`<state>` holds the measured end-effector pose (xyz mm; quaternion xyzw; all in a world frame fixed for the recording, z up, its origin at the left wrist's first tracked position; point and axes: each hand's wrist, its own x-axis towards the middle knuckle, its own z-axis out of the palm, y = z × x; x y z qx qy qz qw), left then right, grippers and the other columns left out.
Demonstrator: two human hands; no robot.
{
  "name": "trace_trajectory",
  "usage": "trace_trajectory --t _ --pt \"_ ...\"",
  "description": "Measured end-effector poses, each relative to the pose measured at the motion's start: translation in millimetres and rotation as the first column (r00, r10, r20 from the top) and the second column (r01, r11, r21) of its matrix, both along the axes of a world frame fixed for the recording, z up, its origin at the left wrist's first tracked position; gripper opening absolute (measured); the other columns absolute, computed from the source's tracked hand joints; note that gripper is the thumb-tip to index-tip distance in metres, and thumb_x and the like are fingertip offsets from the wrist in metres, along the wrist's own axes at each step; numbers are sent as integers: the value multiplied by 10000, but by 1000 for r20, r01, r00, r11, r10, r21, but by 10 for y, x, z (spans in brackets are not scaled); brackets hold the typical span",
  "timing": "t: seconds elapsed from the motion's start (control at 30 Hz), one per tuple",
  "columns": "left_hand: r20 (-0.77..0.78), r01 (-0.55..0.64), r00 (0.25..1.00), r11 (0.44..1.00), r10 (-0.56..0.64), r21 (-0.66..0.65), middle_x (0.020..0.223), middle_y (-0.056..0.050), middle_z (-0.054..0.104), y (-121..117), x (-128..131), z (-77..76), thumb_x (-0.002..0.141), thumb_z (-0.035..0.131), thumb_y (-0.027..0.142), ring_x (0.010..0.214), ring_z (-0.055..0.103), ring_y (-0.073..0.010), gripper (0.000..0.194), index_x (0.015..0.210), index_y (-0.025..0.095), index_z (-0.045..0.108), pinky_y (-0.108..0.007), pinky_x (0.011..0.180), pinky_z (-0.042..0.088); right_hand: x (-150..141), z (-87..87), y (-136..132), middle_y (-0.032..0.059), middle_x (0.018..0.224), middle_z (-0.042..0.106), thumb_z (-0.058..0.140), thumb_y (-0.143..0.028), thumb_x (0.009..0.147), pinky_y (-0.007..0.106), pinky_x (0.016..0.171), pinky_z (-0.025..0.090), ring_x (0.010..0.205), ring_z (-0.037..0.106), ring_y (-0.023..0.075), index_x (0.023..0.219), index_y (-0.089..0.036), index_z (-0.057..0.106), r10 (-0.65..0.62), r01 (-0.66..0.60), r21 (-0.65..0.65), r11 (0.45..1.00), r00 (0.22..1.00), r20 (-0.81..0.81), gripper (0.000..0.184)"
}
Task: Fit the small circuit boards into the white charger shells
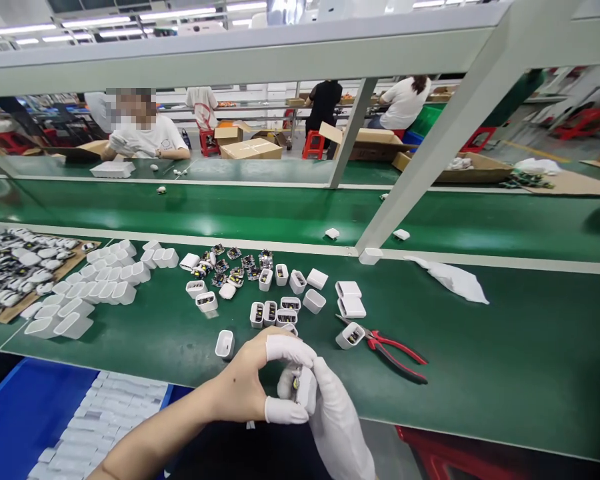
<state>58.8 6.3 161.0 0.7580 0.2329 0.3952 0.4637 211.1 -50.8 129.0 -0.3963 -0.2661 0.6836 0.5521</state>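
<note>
My left hand [245,383], with white covers on some fingertips, is closed on a small white plastic housing [307,390] at the table's front edge. My right hand [337,420], in a white glove, grips the same housing from the other side. A bit of yellow and dark circuitry shows at the housing's left side; the fingers hide much of the rest. Just beyond my hands stand several white housings [287,316] with circuit boards inside. One white housing [225,344] stands left of my left hand. Red-handled pliers [397,353] lie to the right, beside another filled housing [351,335].
Loose circuit boards [235,253] lie behind the housings. Rows of white shells [100,280] and a heap of white parts [23,267] cover the left. A blue bin [10,413] sits below. A slanted frame post [430,147] rises beyond. A co-worker [147,130] sits across the green belt [260,210].
</note>
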Motion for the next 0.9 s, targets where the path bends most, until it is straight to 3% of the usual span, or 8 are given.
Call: trace_trajectory --t 0.13,0.27,0.37,0.57,0.73,0.8,0.9 --pt "-121 -30 992 991 46 129 1087 -107 684 22 84 5 731 790 328 1044 600 -248 455 1152 211 664 -373 927 502 99 64 37 4 666 563 576 -570 871 302 601 382 616 484 157 759 -193 613 35 -59 152 987 988 151 395" --pt "-145 27 989 978 3 208 995 -88 704 52 192 -19 730 798 329 969 608 -225 460 1148 202 653 -344 876 519 163 52 50 -17 641 529 642 -514 840 280 576 362 589 443 136 784 -184 612 -22 -22 174 984 969 246 336" --pt "-174 21 985 981 13 191 978 -86 703 54 266 -76 750 779 326 962 607 -222 431 1139 195 645 -351 877 513 181 -10 41 -26 662 487 633 -484 854 269 572 355 605 412 127 780 -180 594 -72 33 165 986 969 236 315" --pt "-124 5 992 998 3 65 995 -86 654 52 344 -183 724 802 333 929 576 -211 421 1092 189 654 -333 838 499 217 -119 2 -21 697 471 659 -444 855 259 602 360 644 399 125 739 -185 581 -76 71 103 992 996 47 295" --pt "-119 77 990 997 -73 30 994 -75 649 52 375 -139 700 825 351 934 570 -217 452 1096 200 668 -336 848 477 263 -156 -29 28 798 569 759 -545 728 276 627 419 700 472 151 892 -185 716 -60 21 -125 992 947 -317 399" --pt "-116 77 990 997 -77 3 977 -75 661 48 410 -138 676 842 380 916 583 -218 464 1070 193 685 -334 837 478 280 -181 -41 27 777 567 794 -520 702 257 584 402 672 465 138 894 -172 723 -83 28 -160 987 933 -351 403" --pt "-95 15 995 999 -18 -35 964 -79 681 43 494 -193 660 845 429 897 603 -222 466 1029 183 702 -341 831 485 292 -253 -62 5 702 528 754 -506 763 230 524 356 616 424 117 860 -175 708 -105 74 -106 992 940 -324 349"
